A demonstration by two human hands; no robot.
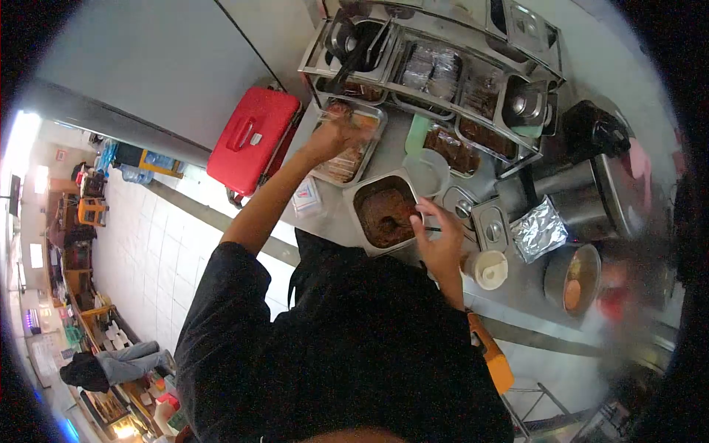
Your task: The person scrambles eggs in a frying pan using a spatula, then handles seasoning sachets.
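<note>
Seen from the head camera, the left hand (334,136) reaches over a steel tray (378,112) of pale food on the tabletop (334,220), its fingers too blurred to tell, while the right hand (441,245) pinches fingers together on what looks like a thin utensil (430,229) at the brown sauce pan (384,215)

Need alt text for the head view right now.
Right hand holds a utensil in a pan of brown sauce on a steel counter; left hand reaches into a food tray. Behind stand metal containers and a red case.
</note>
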